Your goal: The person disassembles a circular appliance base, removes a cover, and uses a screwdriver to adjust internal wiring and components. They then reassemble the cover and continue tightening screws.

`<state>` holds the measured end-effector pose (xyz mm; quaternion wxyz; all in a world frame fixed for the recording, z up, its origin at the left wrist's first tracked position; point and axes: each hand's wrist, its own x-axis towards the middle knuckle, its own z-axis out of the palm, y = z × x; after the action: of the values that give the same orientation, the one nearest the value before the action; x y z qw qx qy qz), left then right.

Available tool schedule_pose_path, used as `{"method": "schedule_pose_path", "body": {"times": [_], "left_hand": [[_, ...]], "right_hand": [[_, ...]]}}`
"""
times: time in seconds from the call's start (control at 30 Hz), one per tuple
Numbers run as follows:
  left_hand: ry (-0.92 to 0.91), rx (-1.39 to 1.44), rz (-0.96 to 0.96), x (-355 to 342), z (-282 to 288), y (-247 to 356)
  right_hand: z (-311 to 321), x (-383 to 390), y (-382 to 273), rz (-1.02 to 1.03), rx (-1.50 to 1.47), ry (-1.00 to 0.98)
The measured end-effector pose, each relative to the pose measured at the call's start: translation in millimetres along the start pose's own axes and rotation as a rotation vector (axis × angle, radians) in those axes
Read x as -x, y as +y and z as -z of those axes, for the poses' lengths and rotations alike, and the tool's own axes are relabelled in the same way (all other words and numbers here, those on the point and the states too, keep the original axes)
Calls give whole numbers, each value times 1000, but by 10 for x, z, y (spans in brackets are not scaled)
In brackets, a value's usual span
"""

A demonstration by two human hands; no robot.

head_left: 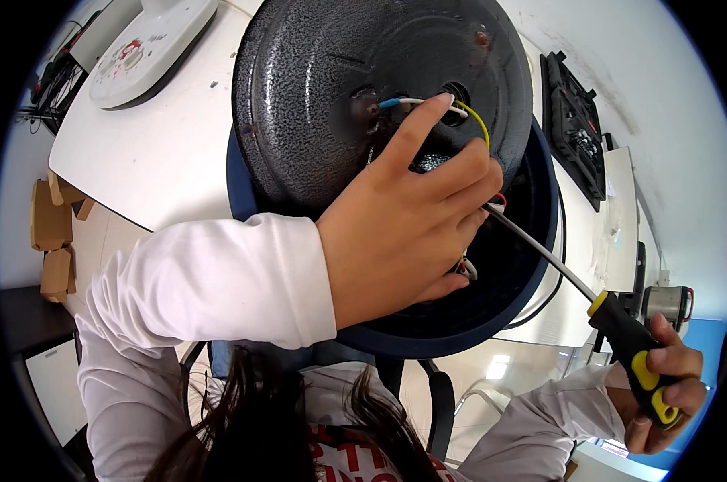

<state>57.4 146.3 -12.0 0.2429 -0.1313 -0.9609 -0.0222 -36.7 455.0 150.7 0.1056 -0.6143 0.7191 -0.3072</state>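
Observation:
A round, speckled black metal part (pixel 315 96) stands tilted at the rim of a dark blue round tub (pixel 427 345). My left hand (pixel 415 205) is over its lower edge, fingers bent across its face and thumb below. The index fingertip touches a white wire (pixel 411 101) with a blue sleeve, beside a hole. A yellow wire (pixel 480 120) loops past the fingers. In my right hand (pixel 672 381) is a screwdriver (pixel 616 321) with a black and yellow handle. Its long shaft slants up to my left fingers, where the tip is hidden. More wires (pixel 469 269) show near my left thumb.
The tub sits at a white table (pixel 154 169). A white appliance base (pixel 150 56) stands at the far left, an open black tool case (pixel 572 128) at the right. Brown cardboard boxes (pixel 52 217) lie on the left. A black cable (pixel 557 273) curves around the tub's right side.

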Motion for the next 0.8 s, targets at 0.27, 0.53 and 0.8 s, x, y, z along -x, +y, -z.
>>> {"method": "schedule_pose_path", "body": {"times": [0.27,0.53,0.8], "left_hand": [[-13,-14,-9,-3,8,-10],[60,99,-23,-10,108,-50],[379,467,-41,-269,511,-319]], "right_hand": [[-364,-112,144,8,865,656],[-400,-203,-46,-119,385,515],[-264,-47,-214,-185,585,296]]}}
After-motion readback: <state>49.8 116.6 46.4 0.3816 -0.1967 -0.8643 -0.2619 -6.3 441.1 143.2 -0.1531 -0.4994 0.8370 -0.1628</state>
